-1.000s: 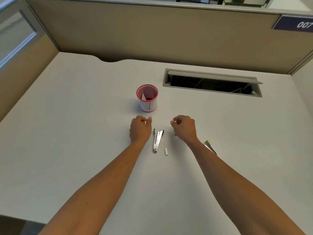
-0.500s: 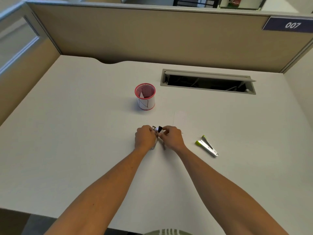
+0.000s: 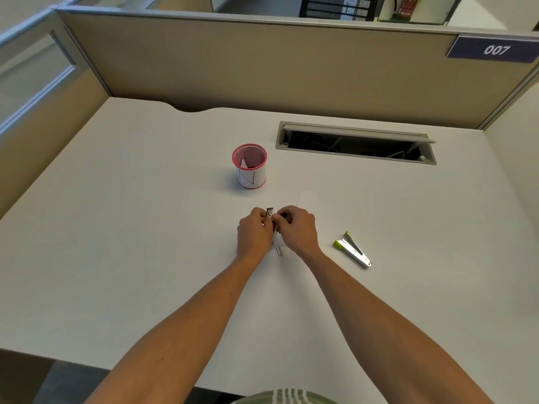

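Both the left hand [image 3: 253,232] and right hand [image 3: 298,228] pinch one small stapler [image 3: 270,213] between them, where a loose grip could drop it onto the staple strip [image 3: 279,251] at 6 o'clock.

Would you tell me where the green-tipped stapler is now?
In the head view, the green-tipped stapler lies on the desk, just right of the right hand.

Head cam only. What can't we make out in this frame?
Head view, all:
1. metal stapler: mostly covered by the left hand and right hand gripping it; its state is unclear.
2. grey piece on the desk between the wrists: too small to identify.
3. red mesh cup: wall hides most contents.
4. cable slot: interior too dark.
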Motion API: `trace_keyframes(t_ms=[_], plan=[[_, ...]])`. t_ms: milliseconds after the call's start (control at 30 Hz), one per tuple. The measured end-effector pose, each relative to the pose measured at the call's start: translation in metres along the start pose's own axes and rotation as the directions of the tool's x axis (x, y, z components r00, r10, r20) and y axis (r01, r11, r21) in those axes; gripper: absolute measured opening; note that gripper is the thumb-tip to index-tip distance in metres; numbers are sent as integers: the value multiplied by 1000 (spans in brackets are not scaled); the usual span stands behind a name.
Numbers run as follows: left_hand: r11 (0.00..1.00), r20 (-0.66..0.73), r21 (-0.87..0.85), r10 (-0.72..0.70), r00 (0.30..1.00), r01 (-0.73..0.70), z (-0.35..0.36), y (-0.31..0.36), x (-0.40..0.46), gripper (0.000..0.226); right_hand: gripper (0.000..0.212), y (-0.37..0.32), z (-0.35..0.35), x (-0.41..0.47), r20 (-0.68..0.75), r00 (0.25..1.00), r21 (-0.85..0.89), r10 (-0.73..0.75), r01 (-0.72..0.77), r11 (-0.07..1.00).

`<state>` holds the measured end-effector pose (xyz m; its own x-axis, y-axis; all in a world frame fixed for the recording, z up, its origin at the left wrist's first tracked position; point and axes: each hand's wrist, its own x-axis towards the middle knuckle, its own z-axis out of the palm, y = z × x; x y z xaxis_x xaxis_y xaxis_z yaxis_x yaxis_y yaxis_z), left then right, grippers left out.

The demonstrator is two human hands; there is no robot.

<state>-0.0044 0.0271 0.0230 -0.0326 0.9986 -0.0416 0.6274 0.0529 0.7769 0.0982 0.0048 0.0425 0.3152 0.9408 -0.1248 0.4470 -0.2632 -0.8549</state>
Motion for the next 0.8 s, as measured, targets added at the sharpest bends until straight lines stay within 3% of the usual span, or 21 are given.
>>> trace_keyframes(t_ms=[233, 333, 400, 567, 700, 800], plan=[[1000, -94, 0, -25, 995, 25, 5, 18, -1, 18, 17, -13, 6, -7, -157, 985, -64, -67, 58, 996], [983, -163, -65, -181, 970, 173, 1, 19, 5, 18, 13, -15, 3, -7, -226, 972, -55, -71, 60, 997], [940, -206, -117, -337, 919, 319, -9, 14, 16, 19, 11, -12, 0, -9, -264, 963, -3, -52, 54, 999], [931, -160, -256, -307, 938, 261, -14, 12, 28, 7, 7, -9, -13, -10, -229, 973, 221, -6, 58, 973], [738, -55, -570, -471, 880, 360, -13, 8, 28, 6, 2, -4, -30, -6, -86, 988, 437, 132, -81, 896], [574, 64, -721, -502, 862, 388, -18, 9, 26, 10, 5, 0, -43, -3, 130, 965, 541, 228, -261, 799]])
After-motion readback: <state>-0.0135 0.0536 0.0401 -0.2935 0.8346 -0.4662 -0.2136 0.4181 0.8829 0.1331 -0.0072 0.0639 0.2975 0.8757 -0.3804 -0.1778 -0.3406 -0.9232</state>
